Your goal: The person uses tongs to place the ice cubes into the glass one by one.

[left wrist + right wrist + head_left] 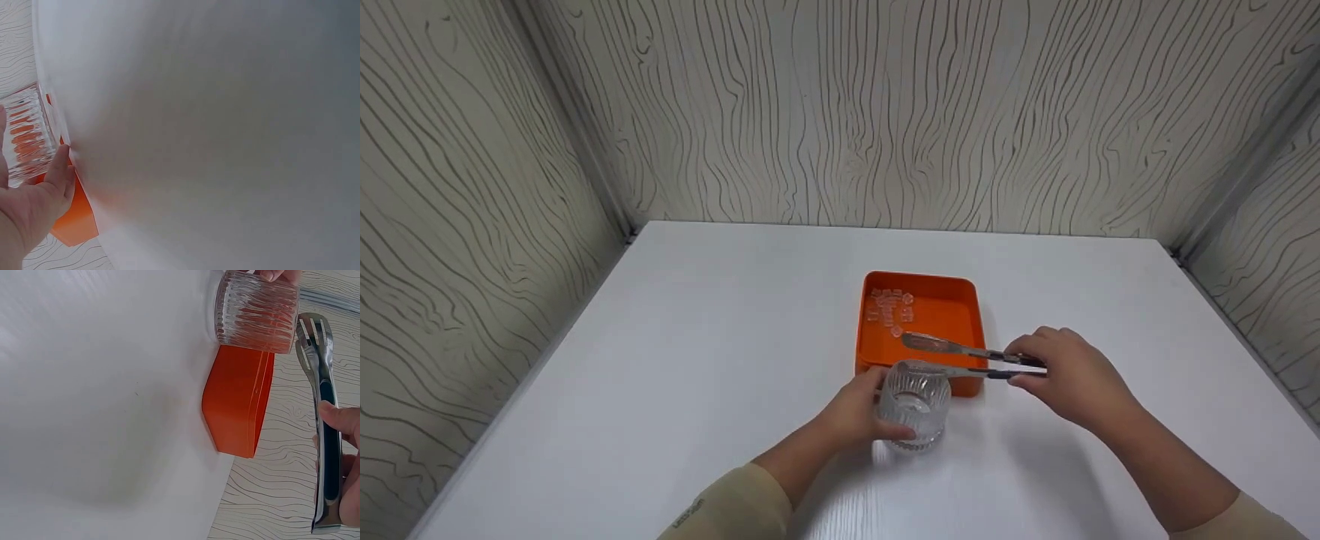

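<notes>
My left hand [851, 412] grips a clear ribbed glass [915, 409] from its left side, the thumb across the front and the fingers behind. The glass stands upright on the table against the near side of an orange tray [949, 319]. In my right hand [1076, 379] are metal tongs [934, 343] with dark grip panels, held near their rear end. Their two arms are spread apart; one tip lies over the tray and the other over the glass's rim. In the right wrist view the slotted tongs head [315, 332] shows nothing clearly between its tips.
Several small clear pieces [887, 307], like ice cubes, lie in the left part of the tray. The white table [720, 330] extends around it. Wood-grain patterned panels [840, 112] rise behind and at both sides.
</notes>
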A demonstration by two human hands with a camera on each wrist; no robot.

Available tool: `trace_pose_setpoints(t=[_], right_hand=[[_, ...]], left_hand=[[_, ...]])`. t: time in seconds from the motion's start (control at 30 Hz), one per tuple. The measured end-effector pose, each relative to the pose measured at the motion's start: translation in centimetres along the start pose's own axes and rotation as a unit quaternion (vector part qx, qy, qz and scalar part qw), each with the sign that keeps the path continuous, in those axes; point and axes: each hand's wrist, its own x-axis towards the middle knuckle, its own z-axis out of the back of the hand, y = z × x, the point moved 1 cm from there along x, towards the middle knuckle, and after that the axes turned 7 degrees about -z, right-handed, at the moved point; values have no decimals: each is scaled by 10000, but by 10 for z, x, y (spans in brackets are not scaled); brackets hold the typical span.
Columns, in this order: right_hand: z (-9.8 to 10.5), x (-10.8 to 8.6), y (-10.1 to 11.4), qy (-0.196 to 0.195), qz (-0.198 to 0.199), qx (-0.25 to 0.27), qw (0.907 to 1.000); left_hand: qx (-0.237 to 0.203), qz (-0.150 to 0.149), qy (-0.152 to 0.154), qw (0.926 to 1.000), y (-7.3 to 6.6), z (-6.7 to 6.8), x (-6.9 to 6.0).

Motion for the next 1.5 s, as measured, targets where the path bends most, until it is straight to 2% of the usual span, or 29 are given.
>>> trace_pose_setpoints(t=[0.33,0.47,0.7,0.83,1.03,1.3,1.5], right_hand=[[-4,14,-2,-264,-319,136,9990],[-7,22,-2,-194,-495,149,9985],[-21,37,2,-105,-659,52,9978],[-30,45,5,-3,-840,-11,9965],[-41,54,6,91,-1062,-90,9943],[-50,59,7,26,-1169,-207,9929],[-57,61,11,-24,-1075,-393,9934]], left_hand=[[127,29,-19,9999,-1,1,0],[165,31,-26,9999,-1,0,0],[414,-158,-5,9990,1,0,1],[347,-88,-6,9994,0,1,0],[250,-185,31,9995,-3,3,0],[226,-149,-6,9996,-6,2,-1],[255,-143,-34,9996,-5,3,-1]])
